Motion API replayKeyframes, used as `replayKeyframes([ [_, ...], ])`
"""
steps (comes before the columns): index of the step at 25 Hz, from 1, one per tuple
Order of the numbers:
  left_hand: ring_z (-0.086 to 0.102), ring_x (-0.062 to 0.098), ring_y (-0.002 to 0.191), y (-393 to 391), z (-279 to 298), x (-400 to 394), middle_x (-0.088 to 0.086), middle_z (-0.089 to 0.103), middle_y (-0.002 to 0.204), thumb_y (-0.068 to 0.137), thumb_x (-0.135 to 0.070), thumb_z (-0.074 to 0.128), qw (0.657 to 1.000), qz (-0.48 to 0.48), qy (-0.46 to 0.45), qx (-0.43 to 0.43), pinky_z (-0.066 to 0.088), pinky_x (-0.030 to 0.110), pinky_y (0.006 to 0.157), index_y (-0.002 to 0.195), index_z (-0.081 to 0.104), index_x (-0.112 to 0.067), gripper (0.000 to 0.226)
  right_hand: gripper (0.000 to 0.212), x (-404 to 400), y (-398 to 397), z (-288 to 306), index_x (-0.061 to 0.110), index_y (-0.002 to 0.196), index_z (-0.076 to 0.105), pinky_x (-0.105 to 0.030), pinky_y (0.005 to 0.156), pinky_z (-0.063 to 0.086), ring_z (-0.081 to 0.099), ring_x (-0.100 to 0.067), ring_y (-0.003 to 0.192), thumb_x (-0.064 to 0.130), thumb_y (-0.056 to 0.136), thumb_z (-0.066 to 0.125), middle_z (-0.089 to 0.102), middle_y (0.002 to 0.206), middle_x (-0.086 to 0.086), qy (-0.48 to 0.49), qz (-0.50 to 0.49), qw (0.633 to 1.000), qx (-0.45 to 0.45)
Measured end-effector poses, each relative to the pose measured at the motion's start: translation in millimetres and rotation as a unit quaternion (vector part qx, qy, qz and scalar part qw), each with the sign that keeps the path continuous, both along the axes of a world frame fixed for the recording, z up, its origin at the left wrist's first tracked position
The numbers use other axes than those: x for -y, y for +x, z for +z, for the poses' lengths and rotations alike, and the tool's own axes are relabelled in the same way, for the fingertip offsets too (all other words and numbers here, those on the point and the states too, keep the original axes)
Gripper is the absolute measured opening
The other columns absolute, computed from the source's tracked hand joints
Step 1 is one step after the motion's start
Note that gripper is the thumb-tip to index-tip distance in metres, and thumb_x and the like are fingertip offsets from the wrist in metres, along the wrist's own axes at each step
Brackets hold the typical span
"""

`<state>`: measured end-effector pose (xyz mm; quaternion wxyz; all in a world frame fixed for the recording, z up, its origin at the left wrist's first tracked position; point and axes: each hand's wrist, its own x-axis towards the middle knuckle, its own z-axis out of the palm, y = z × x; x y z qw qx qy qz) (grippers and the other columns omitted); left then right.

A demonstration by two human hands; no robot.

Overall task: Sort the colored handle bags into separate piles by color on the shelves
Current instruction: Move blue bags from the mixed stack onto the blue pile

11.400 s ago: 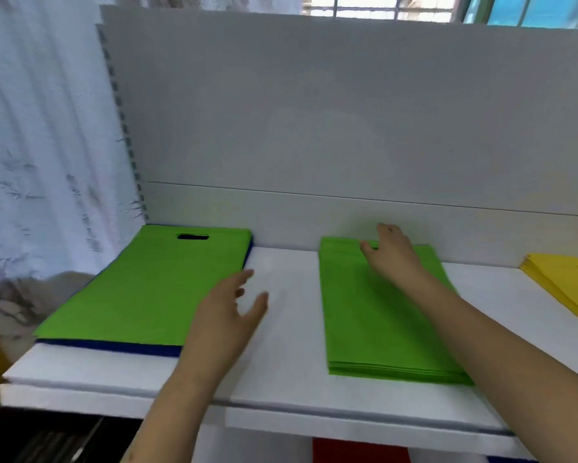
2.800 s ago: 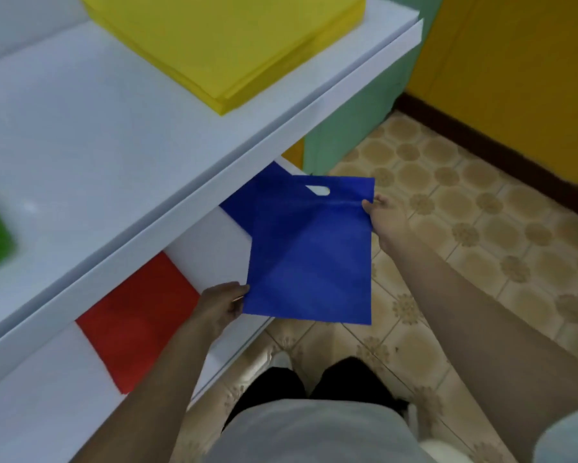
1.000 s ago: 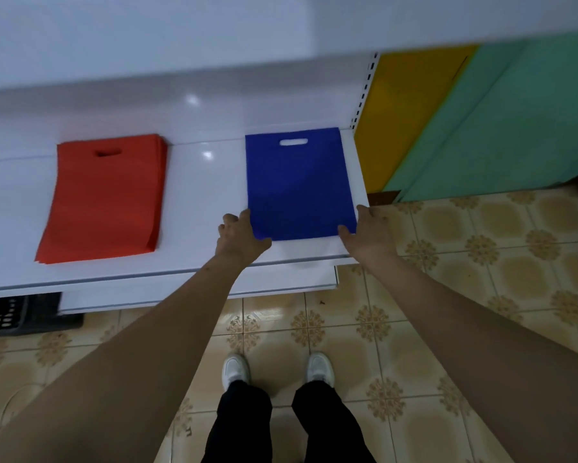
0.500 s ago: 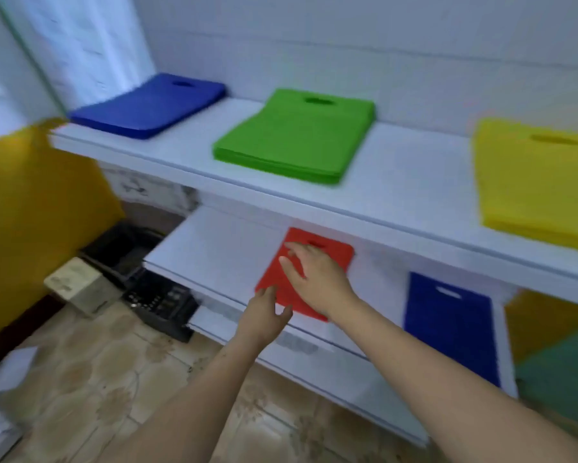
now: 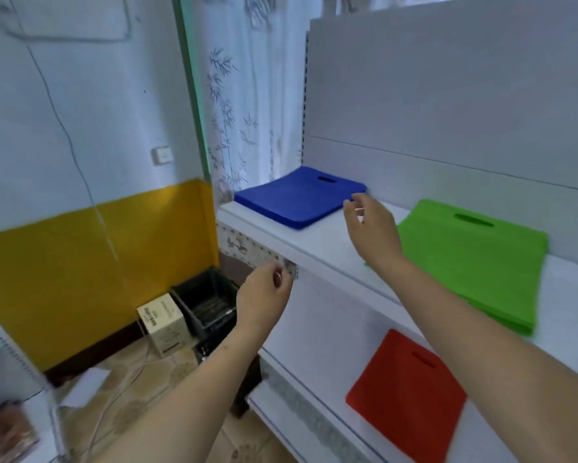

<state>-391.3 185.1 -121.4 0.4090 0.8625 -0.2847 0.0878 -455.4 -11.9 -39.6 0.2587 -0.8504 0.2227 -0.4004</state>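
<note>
A pile of blue handle bags (image 5: 297,195) lies at the left end of the upper white shelf (image 5: 317,243). A pile of green bags (image 5: 474,255) lies to its right on the same shelf. Red bags (image 5: 404,396) lie on the lower shelf. My right hand (image 5: 371,228) hovers over the upper shelf, fingers apart, its fingertips just short of the blue pile's right edge, and holds nothing. My left hand (image 5: 264,299) is raised in front of the shelf's front edge, below the blue pile, fingers loosely curled and empty.
A black crate (image 5: 204,302) and a small cardboard box (image 5: 162,324) stand on the tiled floor left of the shelves. A yellow and white wall with a hanging cable is at the left. A patterned curtain (image 5: 240,95) hangs behind the shelf's left end.
My view swung up and left from the lower shelf. Both hands left the red bags and rose; the right one now reaches toward the blue pile on the upper shelf.
</note>
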Motion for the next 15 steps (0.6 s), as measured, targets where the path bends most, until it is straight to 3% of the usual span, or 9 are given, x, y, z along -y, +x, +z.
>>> replayKeyframes([
  [4, 0.057, 0.005, 0.076, 76, 37, 41, -0.011, 0.058, 0.086, 0.094, -0.038, 0.051, 0.997, 0.039, -0.037, 0.052, 0.052, 0.025, 0.064, 0.091, 0.06, -0.027, 0.015, 0.042, 63, 65, 10, 0.003, 0.121, 0.049, -0.034, 0.08, 0.04, 0.053, -0.032, 0.106, 0.037, 0.097, 0.045, 0.054, 0.118, -0.015, 0.001, -0.052, 0.994, -0.092],
  [7, 0.052, 0.014, 0.102, 146, 50, 71, -0.004, 0.055, 0.111, 0.094, -0.037, 0.054, 0.994, 0.056, -0.029, 0.087, 0.046, 0.027, 0.082, 0.111, 0.06, -0.021, 0.024, 0.048, 108, 115, 10, 0.003, 0.133, 0.041, -0.038, 0.089, 0.042, 0.045, -0.035, 0.117, 0.034, 0.097, 0.045, 0.045, 0.13, -0.019, -0.015, -0.069, 0.974, -0.217],
  [9, 0.045, 0.022, 0.117, 192, 56, 87, 0.004, 0.05, 0.127, 0.094, -0.041, 0.053, 0.991, 0.089, 0.025, 0.092, 0.041, 0.033, 0.093, 0.126, 0.055, -0.016, 0.041, 0.051, 132, 145, 7, 0.004, 0.135, 0.039, -0.039, 0.092, 0.043, 0.044, -0.034, 0.12, 0.037, 0.097, 0.044, 0.043, 0.133, -0.017, -0.028, -0.088, 0.956, -0.28],
  [12, 0.04, 0.03, 0.127, 253, 62, 100, 0.01, 0.043, 0.141, 0.091, -0.052, 0.05, 0.981, 0.119, 0.132, 0.078, 0.042, 0.04, 0.097, 0.137, 0.045, -0.011, 0.062, 0.049, 153, 176, -2, 0.004, 0.13, 0.046, -0.036, 0.093, 0.042, 0.047, -0.03, 0.117, 0.04, 0.099, 0.039, 0.047, 0.131, -0.014, -0.055, -0.13, 0.935, -0.326],
  [15, 0.03, 0.031, 0.139, 285, 50, 101, 0.009, 0.035, 0.152, 0.089, -0.061, 0.045, 0.969, 0.09, 0.227, 0.033, 0.038, 0.044, 0.105, 0.145, 0.039, -0.016, 0.072, 0.033, 154, 186, -15, 0.011, 0.118, 0.058, -0.031, 0.093, 0.04, 0.05, -0.026, 0.112, 0.028, 0.102, 0.035, 0.056, 0.122, -0.009, -0.124, -0.15, 0.903, -0.382],
])
